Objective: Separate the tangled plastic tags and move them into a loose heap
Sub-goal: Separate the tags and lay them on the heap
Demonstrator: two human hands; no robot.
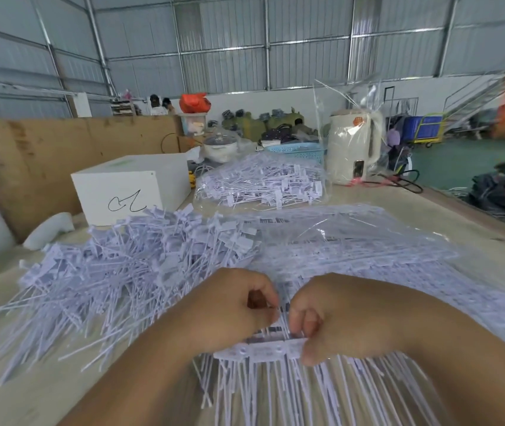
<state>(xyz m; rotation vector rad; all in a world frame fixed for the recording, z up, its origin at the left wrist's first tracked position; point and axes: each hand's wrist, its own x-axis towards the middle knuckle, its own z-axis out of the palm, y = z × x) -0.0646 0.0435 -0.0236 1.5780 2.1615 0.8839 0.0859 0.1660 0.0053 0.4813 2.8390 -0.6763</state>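
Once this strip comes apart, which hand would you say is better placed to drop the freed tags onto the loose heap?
Probably the left hand. Both hands grip the joined strip of tags, but the loose heap lies on the left, directly beside that hand. The right hand would have to cross over, and it sits nearer the unseparated sheets.

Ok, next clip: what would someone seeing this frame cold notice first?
Probably the big loose heap of white plastic tags sprawling over the table's left half. Next, the two hands at bottom centre: the left hand and right hand both grip a joined strip of tags, its thin tails hanging toward the camera. Behind, a clear bag of tags lies beside a white box.
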